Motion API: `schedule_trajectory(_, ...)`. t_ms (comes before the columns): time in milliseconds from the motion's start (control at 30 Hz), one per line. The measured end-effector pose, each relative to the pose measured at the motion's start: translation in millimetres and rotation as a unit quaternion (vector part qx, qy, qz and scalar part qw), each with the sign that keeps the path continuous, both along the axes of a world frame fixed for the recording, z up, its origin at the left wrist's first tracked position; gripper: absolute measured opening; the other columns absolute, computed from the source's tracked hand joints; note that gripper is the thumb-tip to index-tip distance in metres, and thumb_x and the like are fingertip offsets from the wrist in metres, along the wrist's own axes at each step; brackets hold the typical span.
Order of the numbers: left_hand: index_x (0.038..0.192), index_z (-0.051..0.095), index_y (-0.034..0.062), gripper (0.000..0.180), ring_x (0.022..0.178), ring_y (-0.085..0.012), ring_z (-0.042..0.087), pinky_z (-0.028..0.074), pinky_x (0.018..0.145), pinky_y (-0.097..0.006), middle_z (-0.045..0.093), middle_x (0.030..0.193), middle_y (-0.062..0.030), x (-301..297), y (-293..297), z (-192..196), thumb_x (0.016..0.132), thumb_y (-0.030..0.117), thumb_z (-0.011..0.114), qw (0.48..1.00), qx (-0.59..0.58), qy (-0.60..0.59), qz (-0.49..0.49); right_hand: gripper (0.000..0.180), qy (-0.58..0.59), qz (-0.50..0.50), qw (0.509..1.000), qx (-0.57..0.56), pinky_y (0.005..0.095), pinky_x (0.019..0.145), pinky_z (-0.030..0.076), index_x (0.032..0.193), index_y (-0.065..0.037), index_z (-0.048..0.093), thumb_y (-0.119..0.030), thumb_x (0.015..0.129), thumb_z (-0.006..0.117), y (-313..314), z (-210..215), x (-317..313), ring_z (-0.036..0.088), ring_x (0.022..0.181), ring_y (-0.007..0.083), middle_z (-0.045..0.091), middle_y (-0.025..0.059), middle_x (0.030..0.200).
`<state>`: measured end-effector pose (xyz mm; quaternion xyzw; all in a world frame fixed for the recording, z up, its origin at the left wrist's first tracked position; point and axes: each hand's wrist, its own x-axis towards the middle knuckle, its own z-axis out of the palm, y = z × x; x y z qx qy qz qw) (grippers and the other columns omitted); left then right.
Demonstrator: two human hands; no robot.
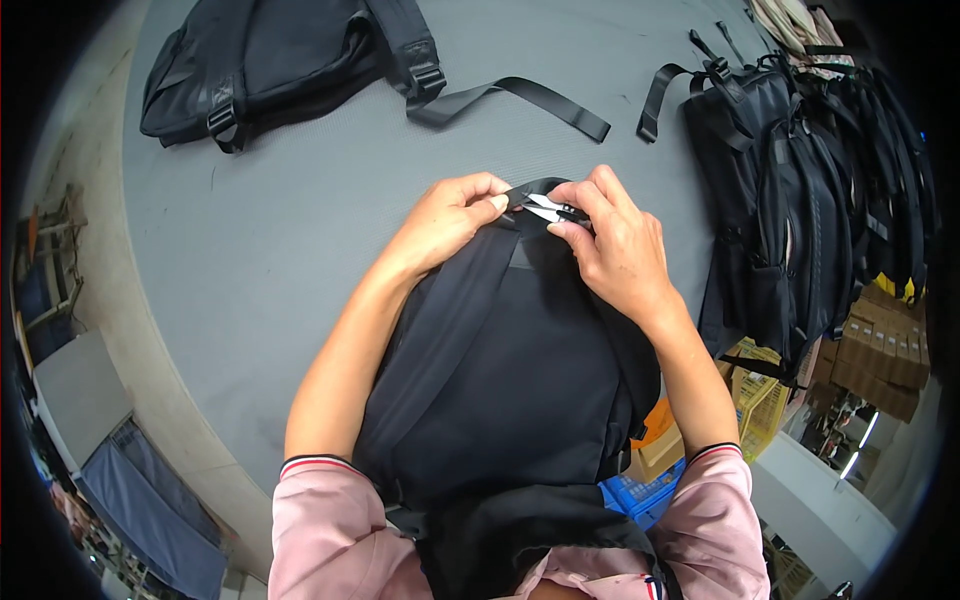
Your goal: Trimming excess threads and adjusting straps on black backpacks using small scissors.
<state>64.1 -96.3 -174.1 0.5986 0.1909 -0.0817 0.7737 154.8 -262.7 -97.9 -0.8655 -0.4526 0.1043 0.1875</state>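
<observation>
Both hands grip snips and backpack on grey table.

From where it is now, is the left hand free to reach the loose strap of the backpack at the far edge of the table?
Probably yes: bare grey table lies between the left hand and that strap, though the hand is pinching the near backpack's loop.

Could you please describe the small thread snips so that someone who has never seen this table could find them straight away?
Start at the grey table and find the black backpack lying nearest the person, between both forearms. At its top edge, the left hand pinches the black handle loop and the right hand holds the thread snips. Their short silvery blades are the only bright metal among all the black fabric.
</observation>
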Motion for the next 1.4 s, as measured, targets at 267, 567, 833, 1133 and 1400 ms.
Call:
schedule_trajectory(267, 0.092, 0.064, 0.0027, 0.016, 0.074, -0.0037, 0.049, 0.040, 0.068, -0.020, 0.058, 0.080, 0.0026, -0.9, 0.2, -2.9, 0.090, 0.013, 0.052, 1.000, 0.024, 0.009, -0.007, 0.021, -0.111, 0.073, 0.991, 0.016, 0.0334, 0.053, 0.043, 0.093, -0.009, 0.061, -0.006, 0.074, 0.067, 0.8, -0.6, -0.7, 0.055, 0.061, 0.0229, 0.048, 0.0040, 0.078)
schedule_trajectory(567, 0.099, 0.060, 0.0034, 0.017, 0.070, -0.0081, 0.051, 0.042, 0.065, -0.025, 0.057, 0.073, 0.0003, -1.3, -1.9, -10.3, 0.085, 0.012, 0.056, 0.999, 0.035, -0.012, 0.034, 0.025, -0.017, -0.014, 0.998, 0.063, 0.0340, 0.061, 0.047, 0.098, -0.008, 0.060, -0.008, 0.075, 0.069, 3.2, -5.1, 3.3, 0.059, 0.064, 0.0241, 0.052, 0.0040, 0.086)
schedule_trajectory(833, 0.092, 0.055, 0.0045, 0.014, 0.065, -0.0039, 0.047, 0.040, 0.061, -0.021, 0.053, 0.071, 0.0035, 9.8, -2.3, 6.1, 0.086, 0.015, 0.061, 0.984, 0.179, 0.016, 0.013, 0.024, 0.199, -0.080, 0.972, 0.099, 0.0346, 0.068, 0.047, 0.094, 0.000, 0.063, -0.012, 0.076, 0.071, 20.7, -47.3, 38.0, 0.061, 0.076, 0.0259, 0.063, 0.0110, 0.085)
schedule_trajectory(1133, 0.086, 0.053, 0.0045, 0.024, 0.072, -0.0323, 0.063, 0.048, 0.065, -0.041, 0.064, 0.075, -0.0144, 11.6, -3.9, -3.1, 0.076, 0.026, 0.060, 0.951, 0.306, 0.012, 0.038, 0.019, 0.076, -0.050, 0.991, 0.097, 0.0390, 0.066, 0.051, 0.092, -0.004, 0.064, -0.016, 0.078, 0.068, 22.3, -55.9, 23.2, 0.063, 0.077, 0.0317, 0.062, 0.0111, 0.088)
schedule_trajectory(1400, 0.094, 0.058, 0.0047, 0.035, 0.081, -0.0291, 0.065, 0.049, 0.075, -0.040, 0.066, 0.080, -0.0116, 12.4, -16.7, 23.0, 0.073, 0.032, 0.064, 0.934, 0.345, 0.092, -0.013, 0.020, 0.086, -0.106, 0.989, 0.062, 0.0402, 0.063, 0.050, 0.096, -0.006, 0.064, -0.020, 0.082, 0.064, 15.8, -35.4, 13.8, 0.063, 0.071, 0.0302, 0.063, 0.0071, 0.089)
